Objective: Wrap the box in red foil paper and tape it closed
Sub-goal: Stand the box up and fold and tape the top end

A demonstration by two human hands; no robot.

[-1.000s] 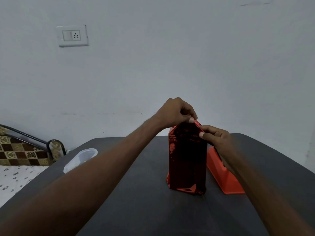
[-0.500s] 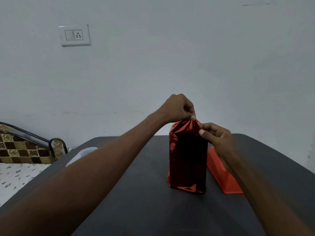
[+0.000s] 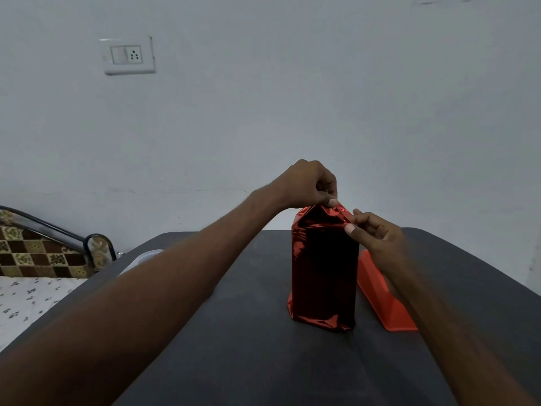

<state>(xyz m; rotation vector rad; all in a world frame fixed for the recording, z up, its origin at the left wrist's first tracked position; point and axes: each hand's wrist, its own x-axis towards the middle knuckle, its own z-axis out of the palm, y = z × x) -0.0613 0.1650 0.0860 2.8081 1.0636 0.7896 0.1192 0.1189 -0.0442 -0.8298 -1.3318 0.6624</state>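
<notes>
Atop upright box, both grips pinching foil

Wrapped box stood upright at table centre; tape dispenser just beside at 3 o'clock; plastic container at 9 o'clock, table edge.

Clear container mostly behind left forearm; orange object partly hidden (right wrist).
</notes>
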